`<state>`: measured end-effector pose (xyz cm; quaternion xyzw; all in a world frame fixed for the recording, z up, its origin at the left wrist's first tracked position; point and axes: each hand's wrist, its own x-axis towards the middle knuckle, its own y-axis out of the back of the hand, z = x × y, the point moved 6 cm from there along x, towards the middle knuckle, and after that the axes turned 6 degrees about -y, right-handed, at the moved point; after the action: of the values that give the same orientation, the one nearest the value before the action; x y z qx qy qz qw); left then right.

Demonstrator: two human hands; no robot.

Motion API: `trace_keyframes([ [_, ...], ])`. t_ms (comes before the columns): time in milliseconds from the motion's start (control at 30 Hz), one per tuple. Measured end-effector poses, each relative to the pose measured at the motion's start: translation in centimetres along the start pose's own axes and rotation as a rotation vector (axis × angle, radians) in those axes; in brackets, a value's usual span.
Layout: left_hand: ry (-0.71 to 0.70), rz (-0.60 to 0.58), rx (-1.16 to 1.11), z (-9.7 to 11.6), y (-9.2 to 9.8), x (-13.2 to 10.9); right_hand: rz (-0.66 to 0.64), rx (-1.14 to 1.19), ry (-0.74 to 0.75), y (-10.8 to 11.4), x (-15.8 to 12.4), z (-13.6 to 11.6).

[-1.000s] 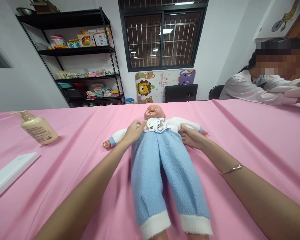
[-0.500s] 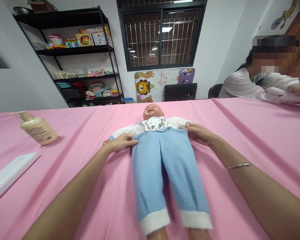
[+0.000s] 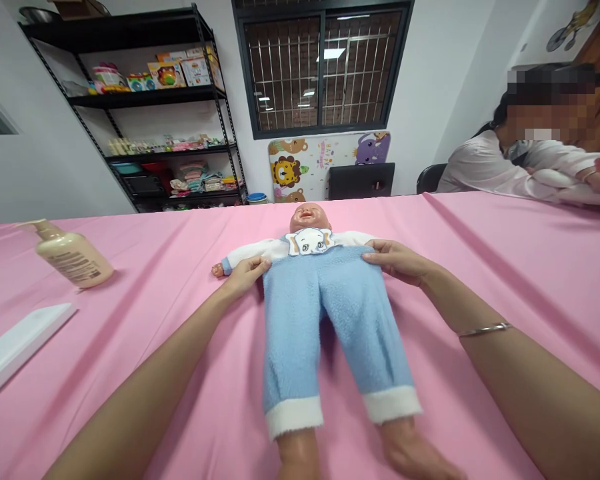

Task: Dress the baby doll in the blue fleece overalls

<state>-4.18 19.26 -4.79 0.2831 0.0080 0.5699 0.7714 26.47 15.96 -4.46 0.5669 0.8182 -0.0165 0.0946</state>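
Note:
On its back lies a baby doll [image 3: 310,217], head away from me and bare feet towards me. It wears a white top with an elephant-face bib [image 3: 310,242] and fluffy light-blue pants [image 3: 293,327] with white cuffs. My left hand [image 3: 245,275] pinches the waistband at its left corner. At the opposite corner, my right hand [image 3: 397,260] grips the waistband between thumb and fingers. The waistband is stretched wide across the doll's belly. One doll hand shows beyond my left hand; the other is hidden behind my right hand.
A pump bottle [image 3: 75,255] and a white flat case [image 3: 23,343] stand at the left on the pink cloth [image 3: 180,373]. Beyond the table are a black shelf [image 3: 145,100] with toys and cloths, and a black chair [image 3: 361,181]. A person [image 3: 520,157] sits at the far right.
Both hands have drawn the waistband slightly up towards the doll's head. The cuffs have risen, so more of the lower legs and one foot show.

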Motion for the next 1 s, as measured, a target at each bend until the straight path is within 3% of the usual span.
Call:
trace_keyframes([
  [100,0.008,0.025,0.031,0.1,0.2,0.0,0.053,-0.113,0.042,-0.4,0.7,0.4],
  [167,-0.018,-0.026,0.075,0.5,-0.2,-0.2,0.019,-0.337,0.032,-0.9,1.0,0.6],
  [233,-0.048,-0.12,0.119,1.0,-0.9,-0.5,0.054,-0.412,0.043,-0.9,1.0,0.5],
  [300,-0.042,-0.168,0.098,1.1,-1.4,-0.6,0.115,-0.248,0.061,-0.6,1.1,0.4],
  [433,-0.004,-0.072,-0.032,0.8,-1.4,-0.6,0.249,0.139,0.129,-0.2,1.4,0.6],
  [533,0.003,-0.038,-0.06,0.7,-1.3,-0.6,0.293,0.026,0.131,0.1,1.5,1.1],
  [633,0.004,-0.032,-0.083,0.7,-1.3,-0.5,0.169,-0.118,0.039,0.3,1.3,1.7],
  [733,0.041,-0.012,-0.099,0.7,-1.4,-0.5,0.057,0.041,0.001,0.7,0.9,1.7],
  [800,0.071,0.011,-0.129,0.9,-1.7,-0.6,0.118,0.102,0.041,0.9,0.9,1.2],
  [900,0.113,0.024,-0.266,1.4,-2.7,-0.7,0.284,-0.041,0.127,0.5,1.0,0.4],
  [1000,0.11,0.008,-0.441,2.3,-3.9,-0.8,0.313,-0.073,0.132,-0.9,1.3,0.4],
])
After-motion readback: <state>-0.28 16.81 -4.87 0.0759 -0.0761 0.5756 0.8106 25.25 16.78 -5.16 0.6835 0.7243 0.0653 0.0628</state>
